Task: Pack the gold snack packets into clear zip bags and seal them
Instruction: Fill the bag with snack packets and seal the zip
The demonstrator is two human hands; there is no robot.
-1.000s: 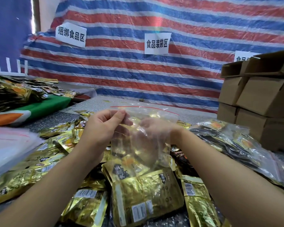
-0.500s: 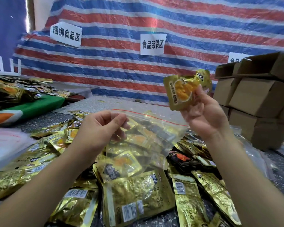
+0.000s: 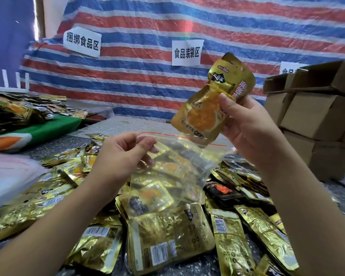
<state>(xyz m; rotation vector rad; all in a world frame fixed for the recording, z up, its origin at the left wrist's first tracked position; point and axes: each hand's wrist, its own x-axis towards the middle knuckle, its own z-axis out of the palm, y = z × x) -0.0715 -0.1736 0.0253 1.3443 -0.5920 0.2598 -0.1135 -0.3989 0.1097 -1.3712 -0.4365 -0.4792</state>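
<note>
Head view: the left hand (image 3: 120, 156) pinches the near rim of a clear plastic zip bag with a red seal line (image 3: 179, 166), thumb and fingers curled on the film, holding its mouth open above the pile. The right hand (image 3: 253, 132) grips two gold foil snack packets (image 3: 213, 104) together, their lower corner at the bag's mouth. Many loose gold foil packets (image 3: 167, 244) cover the speckled grey surface (image 3: 116, 126). Brown cardboard boxes (image 3: 317, 116) are stacked at right before a striped tarpaulin (image 3: 227, 26).
</note>
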